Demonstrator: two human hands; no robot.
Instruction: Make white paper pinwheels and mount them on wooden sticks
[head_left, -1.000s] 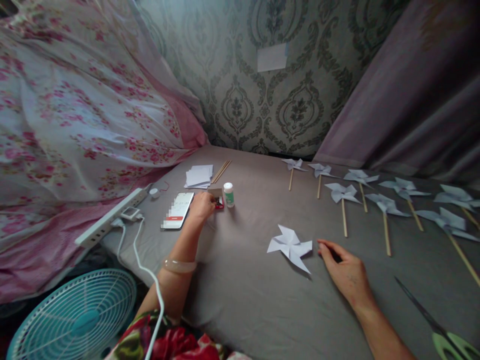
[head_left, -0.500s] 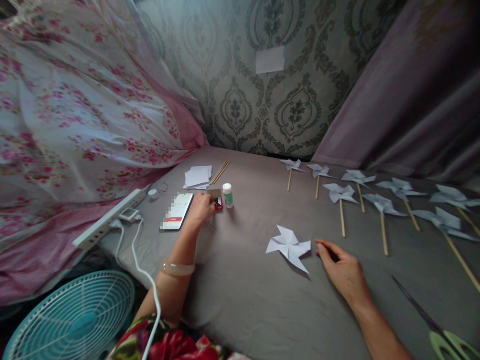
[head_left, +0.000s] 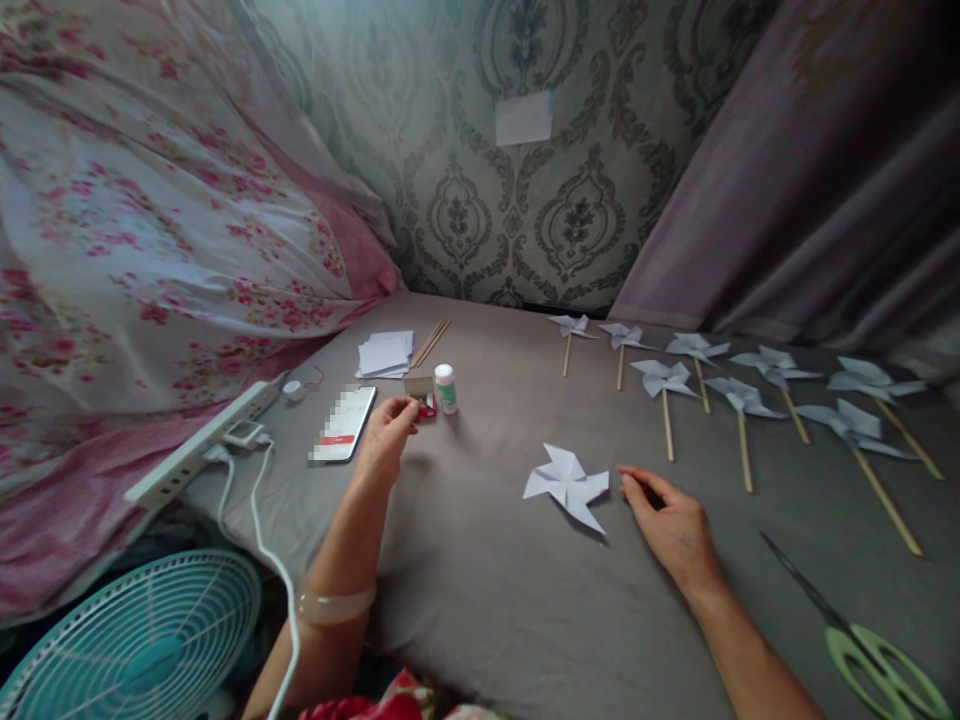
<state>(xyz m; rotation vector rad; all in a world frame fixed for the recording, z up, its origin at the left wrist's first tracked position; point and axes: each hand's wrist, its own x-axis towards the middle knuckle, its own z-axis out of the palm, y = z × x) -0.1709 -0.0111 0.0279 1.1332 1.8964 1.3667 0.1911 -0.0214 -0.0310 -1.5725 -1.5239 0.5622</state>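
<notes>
My left hand is raised a little above the table, its thumb and fingertips pinched together. What it holds, if anything, is too small to make out. Just behind those fingers sits a small open red box with dark contents, partly covered by the hand. A white-capped bottle with a green label stands upright beside the box. Folded white paper shaped as a pinwheel head lies on the table without a stick. Close to its right edge rests my right hand, fingers curled and closed, with nothing showing in them.
Several paper pinwheels on sticks lie at the right, and green-handled scissors nearer me. Paper sheets, wooden sticks and a phone are at the left. A power strip and a fan flank the edge.
My left hand has drawn back from the red box, up and toward me, uncovering more of it. My right hand stays beside the paper pinwheel head. The whole view has shifted slightly.
</notes>
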